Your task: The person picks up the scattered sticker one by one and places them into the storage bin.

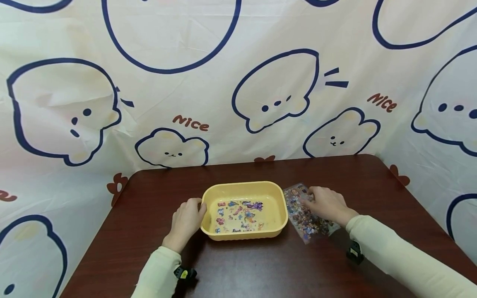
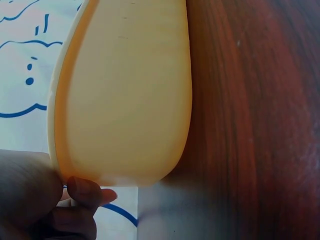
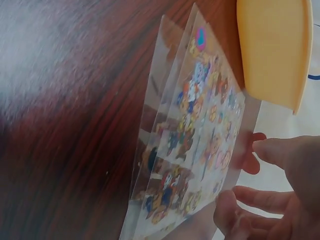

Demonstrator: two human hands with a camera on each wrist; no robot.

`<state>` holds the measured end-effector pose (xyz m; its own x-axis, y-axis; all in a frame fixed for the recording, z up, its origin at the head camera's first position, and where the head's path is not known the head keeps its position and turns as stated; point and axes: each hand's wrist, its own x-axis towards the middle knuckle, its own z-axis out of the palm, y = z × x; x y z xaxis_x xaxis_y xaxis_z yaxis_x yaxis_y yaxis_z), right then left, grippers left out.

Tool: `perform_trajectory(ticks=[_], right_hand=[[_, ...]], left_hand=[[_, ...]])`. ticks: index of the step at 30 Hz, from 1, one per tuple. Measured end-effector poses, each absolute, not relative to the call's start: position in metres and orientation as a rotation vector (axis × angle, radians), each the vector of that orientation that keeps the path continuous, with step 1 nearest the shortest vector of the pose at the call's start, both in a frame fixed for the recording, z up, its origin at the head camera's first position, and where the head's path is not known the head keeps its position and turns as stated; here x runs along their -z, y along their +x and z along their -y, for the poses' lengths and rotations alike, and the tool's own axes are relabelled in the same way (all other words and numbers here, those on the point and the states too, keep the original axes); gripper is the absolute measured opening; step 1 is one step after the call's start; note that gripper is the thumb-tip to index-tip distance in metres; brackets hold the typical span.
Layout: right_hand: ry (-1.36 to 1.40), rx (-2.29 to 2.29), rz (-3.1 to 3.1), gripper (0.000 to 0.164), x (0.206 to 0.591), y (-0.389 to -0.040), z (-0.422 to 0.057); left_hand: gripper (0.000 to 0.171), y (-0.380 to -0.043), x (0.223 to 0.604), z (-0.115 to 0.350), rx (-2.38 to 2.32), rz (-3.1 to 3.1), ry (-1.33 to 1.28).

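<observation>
My left hand grips the left end of a shallow yellow plastic basin, thumb and fingers at its rim. On the basin's floor lie small colourful cartoon stickers. Just right of the basin are several clear sticker sheets, overlapping and fanned apart. In the right wrist view the sheets show layered edges and cartoon figures. Over their right side is my right hand, thumb and fingers spread, with a fingertip right at the sheets' edge.
The basin and sheets are on a dark reddish-brown table with rounded far corners. Behind and beside it hangs a white cloth with blue cartoon outlines. A black strap device is on the right wrist, another on the left.
</observation>
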<state>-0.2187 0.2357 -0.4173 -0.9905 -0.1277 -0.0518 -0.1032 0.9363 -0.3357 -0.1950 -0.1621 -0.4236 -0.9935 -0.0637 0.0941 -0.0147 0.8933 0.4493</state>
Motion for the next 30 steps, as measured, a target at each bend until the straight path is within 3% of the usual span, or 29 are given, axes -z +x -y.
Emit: perform_trajectory(ticks=[5,21,30], right_hand=[[-0.170,0.439,-3.017,0.051,0.418,-0.218,-0.241],[-0.086,0.263,-2.919,0.081,0.419,-0.215,-0.250],[-0.028,0.357,-2.869,0.064,0.417,-0.219,-0.252]], left_hand=[[0.037,-0.195,0.424,0.162,0.695,2.953,0.061],[0.037,-0.195,0.423,0.162,0.712,2.965,0.075],[0.036,-0.195,0.424,0.162,0.709,2.947,0.065]])
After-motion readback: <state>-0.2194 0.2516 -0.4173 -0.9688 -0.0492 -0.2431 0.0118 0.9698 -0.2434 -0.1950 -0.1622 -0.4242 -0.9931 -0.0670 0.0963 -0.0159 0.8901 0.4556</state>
